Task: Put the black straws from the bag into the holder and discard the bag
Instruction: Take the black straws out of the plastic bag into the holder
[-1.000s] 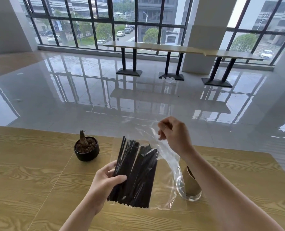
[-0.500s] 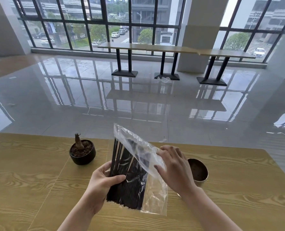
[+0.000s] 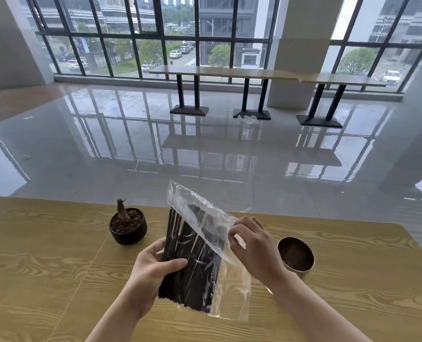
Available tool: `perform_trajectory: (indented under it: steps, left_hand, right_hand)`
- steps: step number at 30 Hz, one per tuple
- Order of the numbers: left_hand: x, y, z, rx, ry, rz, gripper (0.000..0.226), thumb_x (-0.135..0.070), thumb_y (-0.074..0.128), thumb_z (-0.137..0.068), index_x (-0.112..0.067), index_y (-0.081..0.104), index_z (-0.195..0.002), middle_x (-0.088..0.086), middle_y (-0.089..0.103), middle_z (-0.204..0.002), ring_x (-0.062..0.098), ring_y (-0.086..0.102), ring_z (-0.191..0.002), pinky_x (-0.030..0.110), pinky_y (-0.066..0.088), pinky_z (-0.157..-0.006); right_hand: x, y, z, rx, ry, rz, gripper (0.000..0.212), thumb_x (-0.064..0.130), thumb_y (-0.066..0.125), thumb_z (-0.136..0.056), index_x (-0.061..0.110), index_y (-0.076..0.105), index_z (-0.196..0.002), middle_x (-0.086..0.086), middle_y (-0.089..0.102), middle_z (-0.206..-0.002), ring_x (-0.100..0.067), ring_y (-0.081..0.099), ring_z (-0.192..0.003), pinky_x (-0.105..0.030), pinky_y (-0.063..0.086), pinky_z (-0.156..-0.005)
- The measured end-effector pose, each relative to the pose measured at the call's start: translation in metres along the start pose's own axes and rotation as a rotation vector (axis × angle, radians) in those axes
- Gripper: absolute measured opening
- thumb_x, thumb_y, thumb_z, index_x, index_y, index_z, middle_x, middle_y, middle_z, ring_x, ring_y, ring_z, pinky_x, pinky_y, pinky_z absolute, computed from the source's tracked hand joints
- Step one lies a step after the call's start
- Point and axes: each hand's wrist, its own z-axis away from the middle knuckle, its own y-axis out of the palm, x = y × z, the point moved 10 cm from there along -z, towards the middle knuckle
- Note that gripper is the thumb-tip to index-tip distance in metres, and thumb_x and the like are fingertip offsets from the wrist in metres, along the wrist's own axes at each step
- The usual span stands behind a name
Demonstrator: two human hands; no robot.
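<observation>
Now the right hand (image 3: 254, 245), which a second ago pulled the clear bag (image 3: 205, 218) high, pinches its flap lower beside the holder (image 3: 295, 257) near the desk's (image 3: 44, 255) far edge, while the left hand (image 3: 153, 272) grips the straws (image 3: 192, 267), still bagged.

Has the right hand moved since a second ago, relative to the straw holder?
Yes. The right hand has come down from above the bag to just left of the holder on the table, pinching the bag's flap.
</observation>
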Motion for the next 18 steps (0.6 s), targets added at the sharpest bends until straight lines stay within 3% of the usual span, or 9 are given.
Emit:
perform_trajectory:
  steps: [4, 7, 9, 12, 15, 18]
  left_hand:
    - [-0.004, -0.01, 0.004, -0.039, 0.01, 0.018, 0.052, 0.004, 0.085, -0.065, -0.011, 0.072, -0.114, 0.029, 0.072, -0.11, 0.046, 0.072, -0.097, 0.045, 0.062, -0.076]
    - [-0.004, -0.007, 0.004, -0.04, 0.012, 0.026, 0.05, 0.005, 0.083, -0.067, -0.01, 0.072, -0.114, 0.028, 0.073, -0.11, 0.045, 0.072, -0.097, 0.043, 0.062, -0.074]
    - [-0.005, -0.001, 0.003, -0.023, 0.013, 0.03, 0.051, 0.006, 0.082, -0.069, -0.01, 0.071, -0.116, 0.028, 0.072, -0.111, 0.046, 0.072, -0.099, 0.043, 0.062, -0.075]
    - [-0.003, 0.006, 0.002, 0.001, 0.018, 0.011, 0.051, 0.006, 0.082, -0.07, -0.011, 0.071, -0.117, 0.027, 0.072, -0.112, 0.046, 0.071, -0.1, 0.045, 0.062, -0.077]
    - [-0.005, 0.0, 0.003, -0.021, 0.016, 0.02, 0.051, 0.004, 0.083, -0.067, -0.013, 0.072, -0.115, 0.027, 0.073, -0.11, 0.046, 0.072, -0.097, 0.044, 0.062, -0.074]
    - [-0.006, -0.011, 0.003, -0.035, 0.019, -0.019, 0.055, 0.003, 0.085, -0.066, -0.014, 0.072, -0.117, 0.026, 0.073, -0.111, 0.045, 0.072, -0.097, 0.044, 0.062, -0.075]
  right_hand:
    - [-0.007, -0.001, 0.009, 0.034, 0.019, -0.061, 0.011, 0.024, 0.074, -0.084, 0.018, 0.065, -0.089, 0.008, 0.063, -0.096, -0.012, 0.059, -0.093, -0.029, 0.056, -0.071]
    - [0.01, 0.026, 0.026, 0.216, -0.074, 0.132, 0.041, 0.048, 0.071, -0.076, 0.021, 0.062, -0.105, 0.007, 0.058, -0.108, -0.013, 0.053, -0.099, -0.025, 0.049, -0.084]
    - [0.017, 0.036, 0.029, 0.224, -0.07, 0.209, 0.038, 0.043, 0.072, -0.073, 0.021, 0.064, -0.103, 0.004, 0.057, -0.105, -0.016, 0.054, -0.096, -0.028, 0.05, -0.083]
    - [0.015, 0.026, 0.011, 0.102, -0.016, 0.171, 0.013, 0.023, 0.077, -0.078, 0.015, 0.07, -0.085, 0.001, 0.06, -0.091, -0.018, 0.056, -0.087, -0.03, 0.053, -0.072]
    - [0.006, 0.018, -0.002, 0.094, 0.011, 0.046, 0.006, 0.014, 0.076, -0.082, 0.014, 0.07, -0.079, 0.003, 0.062, -0.085, -0.015, 0.056, -0.082, -0.027, 0.052, -0.065]
    - [-0.017, 0.017, -0.008, 0.187, 0.178, -0.155, 0.007, 0.014, 0.071, -0.088, 0.019, 0.067, -0.084, 0.009, 0.066, -0.082, -0.007, 0.061, -0.076, -0.025, 0.053, -0.068]
